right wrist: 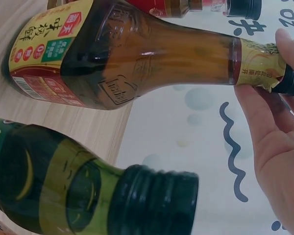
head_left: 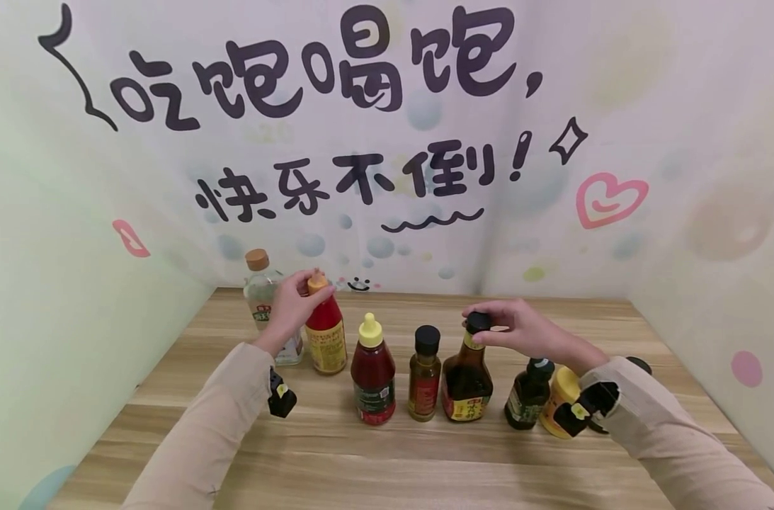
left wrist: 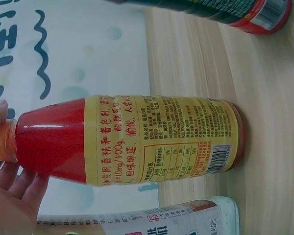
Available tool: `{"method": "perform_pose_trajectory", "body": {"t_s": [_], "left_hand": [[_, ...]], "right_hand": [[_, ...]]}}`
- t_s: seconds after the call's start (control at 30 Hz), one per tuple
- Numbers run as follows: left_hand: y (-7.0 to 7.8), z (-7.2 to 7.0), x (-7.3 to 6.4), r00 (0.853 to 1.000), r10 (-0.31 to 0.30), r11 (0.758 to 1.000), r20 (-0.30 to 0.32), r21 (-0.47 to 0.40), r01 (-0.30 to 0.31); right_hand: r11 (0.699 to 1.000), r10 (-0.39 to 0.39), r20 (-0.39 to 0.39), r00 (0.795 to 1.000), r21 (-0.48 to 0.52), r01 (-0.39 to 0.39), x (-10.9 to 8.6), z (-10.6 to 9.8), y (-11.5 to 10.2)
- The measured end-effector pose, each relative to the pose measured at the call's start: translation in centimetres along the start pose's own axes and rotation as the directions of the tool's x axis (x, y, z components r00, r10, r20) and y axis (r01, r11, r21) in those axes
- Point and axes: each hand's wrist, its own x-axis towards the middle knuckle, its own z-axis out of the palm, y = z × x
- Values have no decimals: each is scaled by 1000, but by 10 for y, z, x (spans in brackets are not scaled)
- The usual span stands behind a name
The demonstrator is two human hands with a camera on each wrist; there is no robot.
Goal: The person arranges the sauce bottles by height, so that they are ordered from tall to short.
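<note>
"While the head view takes in the row along the wooden table point(head_left: 374, 467), what do the wrist views add?"

"Print, mostly. The left wrist view brings the red bottle point(left wrist: 54, 139) up close, with a barcode and a boxed table of percentages on its yellow label point(left wrist: 186, 110). The right wrist view shows raised lettering in the glass of the brown bottle point(right wrist: 171, 56). Only the head view, though, shows the yellow cap point(head_left: 370, 331) of the dark red bottle point(head_left: 372, 372) and the brown cap point(head_left: 257, 260) of the clear bottle point(head_left: 259, 287)."

"How do the two close-up ones look?"

"The red bottle is glossy at the shoulder, under an orange cap point(head_left: 319, 285). It is upright just beside the clear bottle, set farther back than the dark red bottle. The brown bottle has a black cap point(head_left: 479, 322) and a yellow-and-red label low on its body. It is upright too, between the slim bottle point(head_left: 423, 382) and the small green bottle point(head_left: 528, 397)."

"And the hands?"

"Both are grasping. The left hand point(head_left: 291, 301) has thumb and fingers on opposite sides of the orange cap, curled in against it. The right hand point(head_left: 520, 327) pinches the brown bottle's neck near the black cap, thumb on one side, fingers on the other."
</note>
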Motion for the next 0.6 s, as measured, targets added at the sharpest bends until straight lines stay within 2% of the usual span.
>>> {"method": "perform_pose_trajectory", "body": {"t_s": [0.23, 0.6], "left_hand": [[-3, 1, 6, 1000, 6, 1000, -19, 5, -6], [-8, 2, 8, 1000, -14, 1000, -11, -12, 14]], "right_hand": [[1000, -1, -3, 1000, -5, 1, 0, 1, 3], [1000, -10, 2, 1000, 4, 10, -1, 0, 3]]}}
